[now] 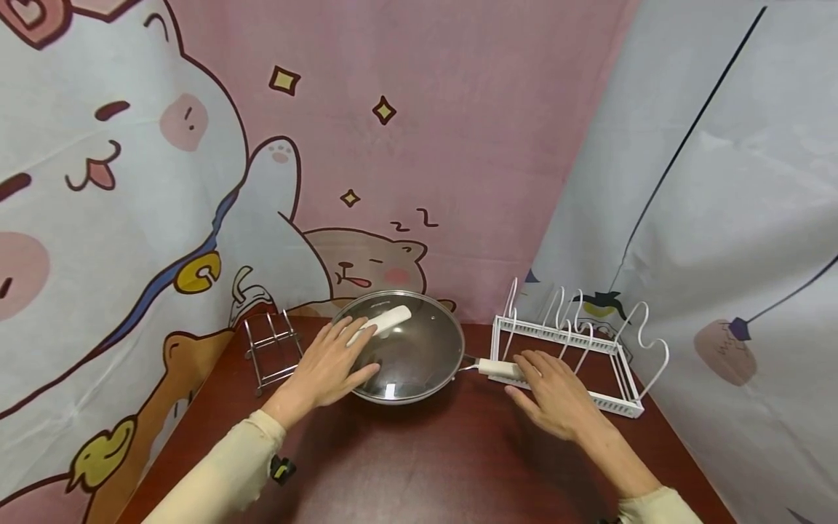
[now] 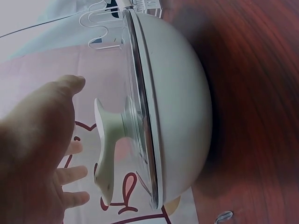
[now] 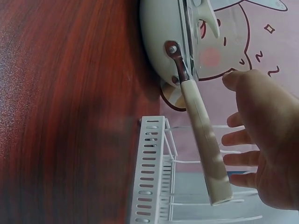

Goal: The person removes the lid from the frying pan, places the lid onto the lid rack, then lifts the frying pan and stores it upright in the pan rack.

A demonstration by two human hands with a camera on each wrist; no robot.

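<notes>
A pan (image 2: 180, 107) with a glass lid (image 1: 425, 342) sits on the dark red table. The lid's cream handle (image 2: 110, 149) stands up at its middle. My left hand (image 1: 327, 364) is spread beside that handle; in the left wrist view a gap shows between the fingers and it. The pan's long cream handle (image 3: 205, 140) points right, its end above the white rack's near edge. My right hand (image 1: 556, 397) hovers over the end of this handle, fingers extended, with a gap visible in the right wrist view. Neither hand holds anything.
A white rack (image 1: 609, 402) with several upright wire loops stands right of the pan. To the left is a small chrome wire rack (image 1: 275, 377). Cartoon-printed cloth (image 1: 458, 145) hangs behind the table (image 1: 419, 466). A small black-and-yellow object (image 1: 281, 470) shows beside my left sleeve.
</notes>
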